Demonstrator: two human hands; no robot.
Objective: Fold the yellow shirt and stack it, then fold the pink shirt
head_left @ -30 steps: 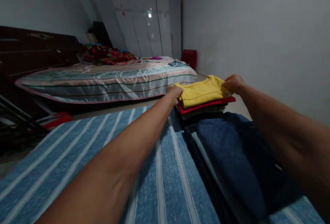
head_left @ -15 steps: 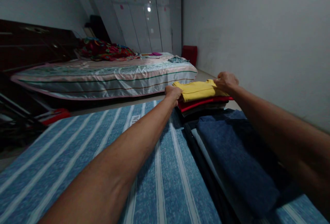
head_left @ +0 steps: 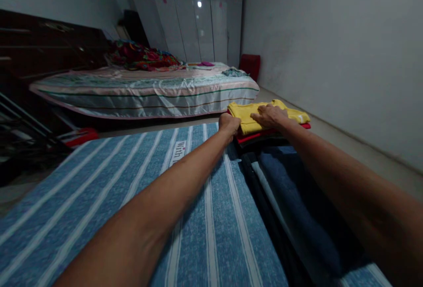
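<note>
Yellow shirt (head_left: 294,114), folded, lies on top of a small stack at the far end of the blue striped mattress (head_left: 205,216). A red garment (head_left: 256,136) sits right under it, with something darker beneath that. My right hand (head_left: 269,116) rests flat on the shirt, its grip spread and the fingers laid over the cloth. My left hand (head_left: 229,124) is at the stack's near left corner, touching the shirt's edge. Its grip looks curled, but in this dim light I cannot tell whether it pinches cloth or only butts against it. Just this side of the stack, a folded blue denim piece (head_left: 297,190) lies along the mattress's right edge. Across the floor stands a second bed (head_left: 148,93) under a shiny cover.

I judge the step in hand to be settling the shirt onto the stack, pressing it flat and squaring its edges. A next move calls for both hands to lift off gently and straight up, so the top layer neither drags nor skews. The stack sits near the mattress's end, so a sideways pull could tip it off.
</note>
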